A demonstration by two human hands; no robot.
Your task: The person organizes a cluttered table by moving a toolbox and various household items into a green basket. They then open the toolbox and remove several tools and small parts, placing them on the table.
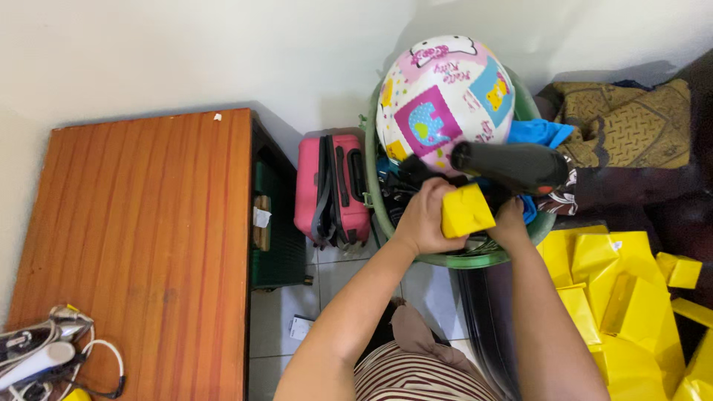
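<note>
We see the left hand [423, 219] closed around a small yellow box [466, 211], held over the green plastic laundry basket [453, 258]. The right hand [511, 223] touches the box's far side, its grip hidden from us, below a black hairdryer [509, 165].

Two hands show: the left hand [423, 219] and the right hand [511, 223], with one yellow box [466, 211] between them above one green basket [453, 260]. There is one patterned ball [443, 96], one black hair dryer [512, 167], one pink suitcase [332, 189] and one wooden worktop [141, 245]. One clothes iron [37, 356] lies at the worktop's near left corner, and the loose yellow boxes [631, 297] heaped at the right are too piled to count.
</note>
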